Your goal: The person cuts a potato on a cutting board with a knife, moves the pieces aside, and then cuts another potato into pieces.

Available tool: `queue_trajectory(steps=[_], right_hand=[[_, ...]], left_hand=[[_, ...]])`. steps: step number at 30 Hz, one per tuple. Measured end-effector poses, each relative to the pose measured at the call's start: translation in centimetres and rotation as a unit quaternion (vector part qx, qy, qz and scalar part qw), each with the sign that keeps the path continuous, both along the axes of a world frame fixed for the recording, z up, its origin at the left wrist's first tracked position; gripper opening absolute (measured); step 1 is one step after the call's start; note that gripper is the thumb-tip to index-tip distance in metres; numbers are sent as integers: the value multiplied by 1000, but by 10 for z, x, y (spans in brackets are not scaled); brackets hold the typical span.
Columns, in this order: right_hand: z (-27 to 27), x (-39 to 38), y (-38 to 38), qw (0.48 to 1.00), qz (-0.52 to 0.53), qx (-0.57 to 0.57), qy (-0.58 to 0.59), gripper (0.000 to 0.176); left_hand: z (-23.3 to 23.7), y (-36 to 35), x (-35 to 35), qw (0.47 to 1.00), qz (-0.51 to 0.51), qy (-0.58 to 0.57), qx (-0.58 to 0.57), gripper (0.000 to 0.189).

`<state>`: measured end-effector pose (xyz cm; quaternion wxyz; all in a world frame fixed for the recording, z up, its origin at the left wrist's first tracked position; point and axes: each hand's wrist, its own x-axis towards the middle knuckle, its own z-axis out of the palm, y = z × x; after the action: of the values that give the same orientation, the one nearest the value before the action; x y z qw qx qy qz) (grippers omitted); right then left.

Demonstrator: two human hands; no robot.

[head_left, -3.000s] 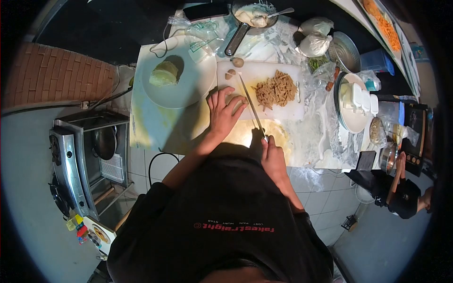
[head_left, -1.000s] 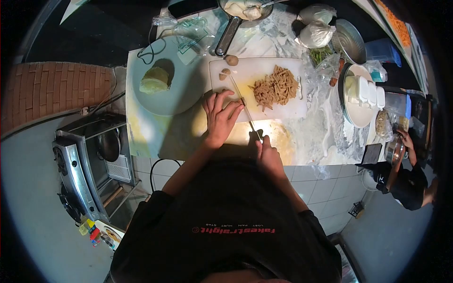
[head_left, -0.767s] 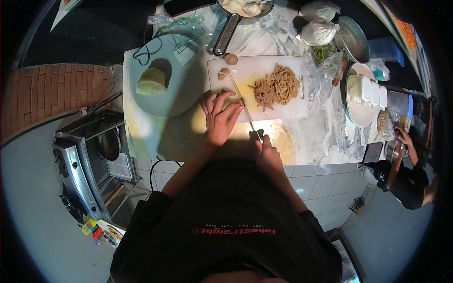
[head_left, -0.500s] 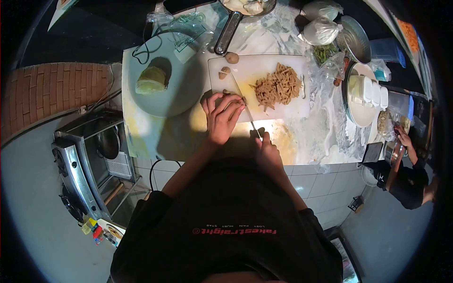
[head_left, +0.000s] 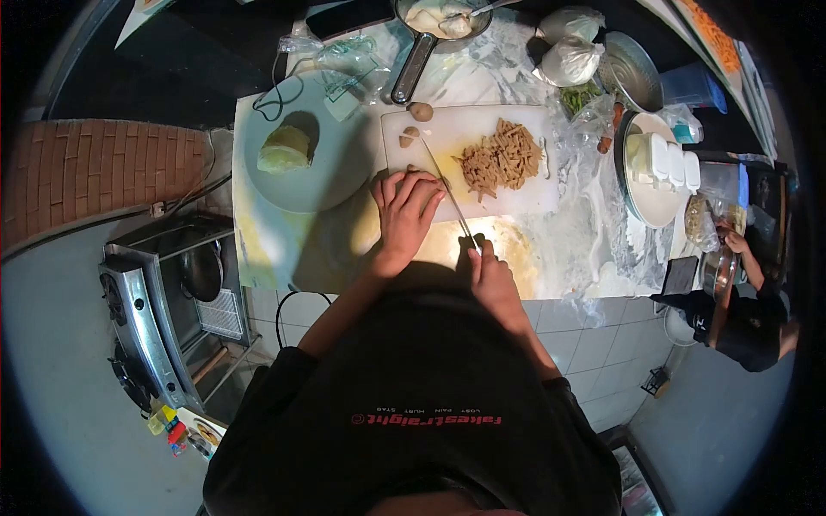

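Observation:
A white cutting board [head_left: 516,201] carries a pile of brown cut strips [head_left: 503,157] on its right part. My right hand [head_left: 489,268] is closed round the handle of a knife [head_left: 454,199], whose blade points up and left across the board. My left hand [head_left: 408,206] rests at the board's lower left with bent fingers, beside the blade, over a small brown piece mostly hidden beneath them. A brown piece [head_left: 409,136] lies above that hand, and a round brown one [head_left: 421,112] sits at the board's top edge.
Left of the board, a large green-grey plate [head_left: 337,193] holds a cabbage piece [head_left: 285,150]. A pan [head_left: 413,73] stands behind. At the right are plastic bags [head_left: 571,60], a metal bowl [head_left: 632,73], and a tray with white containers [head_left: 667,162]. Another person [head_left: 744,318] works far right.
The view has shifted slightly. The knife blade lies a little further right of my left fingertips. A spoon handle now shows at the pan, and the other person's arms have moved slightly.

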<state>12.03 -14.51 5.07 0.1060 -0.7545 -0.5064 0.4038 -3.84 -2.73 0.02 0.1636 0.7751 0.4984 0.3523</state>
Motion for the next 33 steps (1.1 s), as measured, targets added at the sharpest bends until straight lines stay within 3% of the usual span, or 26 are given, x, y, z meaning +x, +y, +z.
queue_trajectory(steps=[12,33], right_hand=[[32,1,-6,1000,-9,-12,-15,31],[36,-6,-6,1000,-16,-13,-2,30]], left_hand=[[-2,-1,-1,1000,9,-8,6,17],[-2,0,-1,1000,5,-18,1,17]])
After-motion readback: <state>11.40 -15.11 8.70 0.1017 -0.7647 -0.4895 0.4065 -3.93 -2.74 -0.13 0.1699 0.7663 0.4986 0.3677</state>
